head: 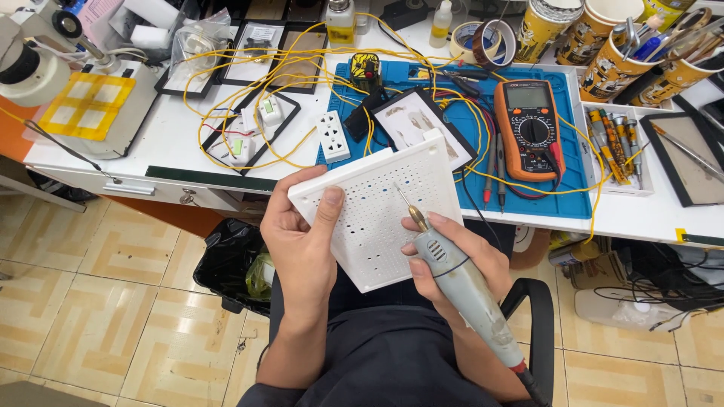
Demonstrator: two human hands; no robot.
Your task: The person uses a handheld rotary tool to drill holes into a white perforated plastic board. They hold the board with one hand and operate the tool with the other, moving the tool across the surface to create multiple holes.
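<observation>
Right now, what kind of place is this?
Probably an electronics repair bench. An orange multimeter sits on a blue work mat among tangled yellow wires. The right hand holds a small rotary tool against a white perforated panel.

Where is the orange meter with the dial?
In the head view, the orange meter lies on the blue mat, right of centre on the desk, beyond the right hand and beside tangled yellow wires.

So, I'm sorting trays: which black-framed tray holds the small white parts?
The black tray left of the blue mat; the other black-framed trays hold none.
</observation>
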